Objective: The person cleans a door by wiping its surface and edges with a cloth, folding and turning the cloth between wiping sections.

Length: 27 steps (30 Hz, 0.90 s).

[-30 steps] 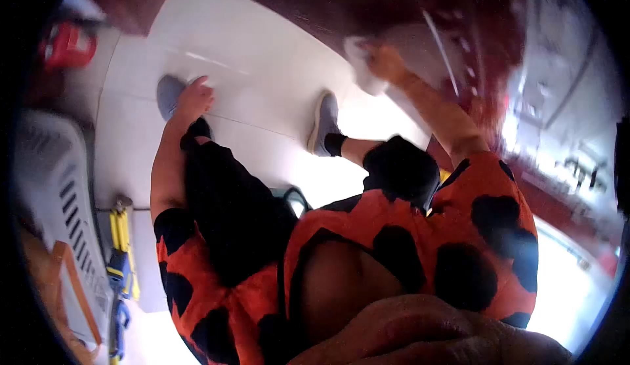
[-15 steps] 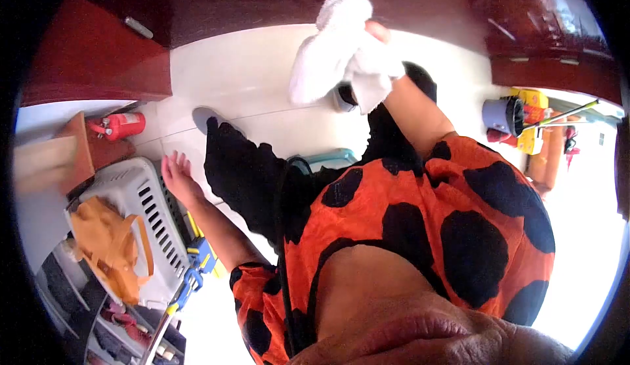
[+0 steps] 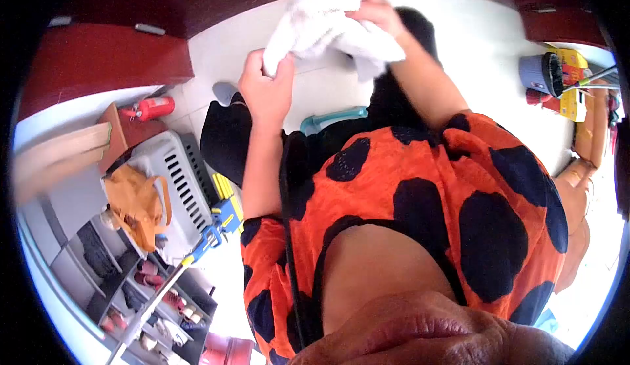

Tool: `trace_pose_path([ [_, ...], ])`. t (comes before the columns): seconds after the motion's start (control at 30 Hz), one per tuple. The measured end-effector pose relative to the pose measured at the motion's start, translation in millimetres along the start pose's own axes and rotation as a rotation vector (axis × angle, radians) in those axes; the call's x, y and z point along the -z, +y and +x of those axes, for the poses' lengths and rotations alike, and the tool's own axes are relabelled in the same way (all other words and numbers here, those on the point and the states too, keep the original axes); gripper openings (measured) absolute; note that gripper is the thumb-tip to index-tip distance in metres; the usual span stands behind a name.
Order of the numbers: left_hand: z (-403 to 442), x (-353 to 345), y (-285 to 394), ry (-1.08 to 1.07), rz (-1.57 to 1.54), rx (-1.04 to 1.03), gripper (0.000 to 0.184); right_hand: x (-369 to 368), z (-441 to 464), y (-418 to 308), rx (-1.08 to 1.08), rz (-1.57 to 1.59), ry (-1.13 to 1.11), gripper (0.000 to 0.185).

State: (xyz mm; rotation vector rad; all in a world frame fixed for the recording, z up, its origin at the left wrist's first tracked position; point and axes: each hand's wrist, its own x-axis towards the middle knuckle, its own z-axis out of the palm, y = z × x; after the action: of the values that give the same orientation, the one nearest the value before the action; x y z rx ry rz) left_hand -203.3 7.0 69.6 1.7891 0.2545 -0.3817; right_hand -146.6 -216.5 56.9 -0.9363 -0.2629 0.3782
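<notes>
A bunched white towel (image 3: 321, 20) with a fluffy texture is stretched between my two hands in front of the dark red cabinet. My left hand (image 3: 266, 86) is closed on the towel's left edge, thumb to the right. Higher up on the other side, my right hand (image 3: 377, 14) grips the towel, its fingertips partly hidden in the folds. One corner of the cloth hangs down below my right wrist. Under the towel is the pale tiled floor.
Dark red cabinets (image 3: 118, 63) run along the front. To the left are a red fire extinguisher (image 3: 155, 107), a grey pet carrier (image 3: 177, 168) with a tan bag (image 3: 134, 201) on it, a mop (image 3: 207, 237) and a shoe rack (image 3: 177, 286). A bin (image 3: 539, 75) stands right.
My left hand, which was open and away at the left, has come up and taken hold of the towel. The towel and my right hand have shifted slightly upward in view.
</notes>
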Motion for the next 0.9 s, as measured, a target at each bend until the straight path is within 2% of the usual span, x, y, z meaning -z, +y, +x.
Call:
trace_pose_path([
  [0.03,1,-5,-13,0.341,0.150,-0.417,0.029,3,-3,-5,0.017,-0.263,0.032,0.031],
  [0.07,-3,-8,-14,0.676,0.307,-0.843,0.021,-4,1,0,0.404,-0.383,-0.034,0.032],
  [0.1,-7,-11,-14,0.687,0.325,-0.847,0.021,-8,-3,0,0.461,-0.583,0.068,0.034],
  [0.17,-20,-24,-8,0.755,0.353,-1.169,0.022,-19,-9,20,0.383,-0.156,0.383,0.034],
  [0.2,-28,-32,-2,0.673,0.473,-1.210,0.023,-28,-11,28,0.311,0.043,0.527,0.033],
  [0.23,-29,-46,0,0.589,0.481,-1.251,0.023,-36,-12,29,0.253,0.175,0.578,0.026],
  [0.3,-26,-69,1,0.365,0.530,-1.203,0.029,-34,-17,44,0.047,0.531,0.481,0.030],
  [0.33,-25,-74,2,0.351,0.530,-1.209,0.029,-36,-24,48,-0.031,0.568,0.491,0.040],
  [0.37,-24,-79,2,0.248,0.600,-1.135,0.031,-32,-27,52,-0.023,0.575,0.500,0.040],
  [0.4,-24,-82,1,0.144,0.669,-1.058,0.033,-27,-31,59,-0.071,0.728,0.372,0.041],
  [0.43,-27,-80,-1,0.128,0.673,-1.061,0.033,-22,-34,63,-0.117,0.878,0.238,0.042],
  [0.5,-38,-61,-7,0.117,0.625,-0.999,0.037,-16,-33,60,-0.130,0.898,0.285,0.044],
  [0.57,-50,-27,-16,0.245,0.725,-0.873,0.037,-8,-32,56,-0.075,0.955,0.314,0.044],
  [0.6,-59,-11,-28,0.353,0.752,-0.676,0.035,-1,-32,57,-0.059,1.000,0.297,0.041],
  [0.63,-69,5,-37,0.546,0.857,-0.664,0.030,6,-33,61,-0.029,0.995,0.305,0.041],
  [0.7,-87,42,-70,0.778,0.919,-0.566,0.019,19,-31,67,-0.006,1.004,0.023,0.038],
  [0.73,-102,57,-88,0.841,0.990,-0.518,0.019,17,-33,65,0.033,1.015,-0.035,0.036],
  [0.77,-116,68,-104,0.870,0.959,-0.409,0.017,17,-34,67,0.059,1.013,-0.031,0.036],
  [0.83,-138,73,-130,0.934,0.937,-0.231,0.024,19,-34,78,-0.113,1.071,0.168,0.032],
  [0.9,-151,76,-149,0.836,1.180,-0.119,0.029,21,-33,91,-0.101,1.079,0.172,0.033],
])
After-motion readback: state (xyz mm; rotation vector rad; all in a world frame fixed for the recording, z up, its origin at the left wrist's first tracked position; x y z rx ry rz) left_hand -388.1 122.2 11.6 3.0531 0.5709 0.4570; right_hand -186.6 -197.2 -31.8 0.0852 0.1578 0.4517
